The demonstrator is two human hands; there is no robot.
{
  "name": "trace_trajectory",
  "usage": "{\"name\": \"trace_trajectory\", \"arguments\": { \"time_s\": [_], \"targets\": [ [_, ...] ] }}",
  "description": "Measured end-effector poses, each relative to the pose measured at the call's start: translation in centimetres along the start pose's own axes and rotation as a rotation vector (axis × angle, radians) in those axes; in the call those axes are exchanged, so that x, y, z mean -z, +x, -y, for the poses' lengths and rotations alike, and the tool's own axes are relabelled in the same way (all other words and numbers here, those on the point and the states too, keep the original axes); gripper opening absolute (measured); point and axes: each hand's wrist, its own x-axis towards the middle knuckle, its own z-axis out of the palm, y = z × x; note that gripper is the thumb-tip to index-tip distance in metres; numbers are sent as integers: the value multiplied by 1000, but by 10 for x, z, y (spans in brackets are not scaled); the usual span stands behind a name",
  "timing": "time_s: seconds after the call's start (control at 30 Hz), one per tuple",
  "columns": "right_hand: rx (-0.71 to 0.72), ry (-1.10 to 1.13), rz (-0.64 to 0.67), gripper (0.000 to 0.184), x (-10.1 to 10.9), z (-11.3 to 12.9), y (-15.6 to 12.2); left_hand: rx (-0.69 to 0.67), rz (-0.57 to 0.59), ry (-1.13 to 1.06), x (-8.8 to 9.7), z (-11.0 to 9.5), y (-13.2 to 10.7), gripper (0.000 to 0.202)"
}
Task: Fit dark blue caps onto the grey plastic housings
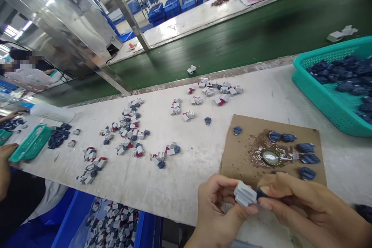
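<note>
At the bottom of the view my left hand (216,211) pinches a small light-grey plastic part (244,194) between thumb and fingers. My right hand (308,209) comes in from the right, fingers closed on a dark blue part (263,193) that meets the grey one. Just beyond my hands lies a brown cardboard sheet (241,151) with a glue puddle and a small round dish (271,157). Several dark blue parts (306,159) lie around the puddle.
A teal basket (322,97) of dark blue parts stands at the right. Assembled grey, red and blue pieces (128,128) are scattered over the white bench. A green conveyor belt (247,35) runs behind. Another person's hand (5,162) and small teal basket (30,143) are at the left. A blue bin (72,217) sits below.
</note>
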Motion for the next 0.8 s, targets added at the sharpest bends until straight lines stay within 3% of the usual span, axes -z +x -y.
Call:
{"name": "trace_trajectory", "arguments": {
  "time_s": [0.17,0.3,0.37,0.43,0.5,0.63,0.8],
  "targets": [
    [26,71,-90,32,-7,2,-1,-41,-12,81,4,-2,2,36],
    [-53,114,-23,49,1,11,13,-70,215,255,13,-8,4,35],
    [-94,153,-89,61,7,20,28,-136,299,354,14,-8,5,35],
    [-191,271,-159,70,8,34,47,-212,311,398,11,-8,5,38],
    [-349,462,-95,72,3,50,62,-269,310,416,5,-8,6,37],
    [-547,697,227,71,-15,72,73,-440,238,478,-6,-12,10,26],
    [-523,800,180,74,-25,71,66,-580,199,546,-9,-12,15,12]
  ]
}}
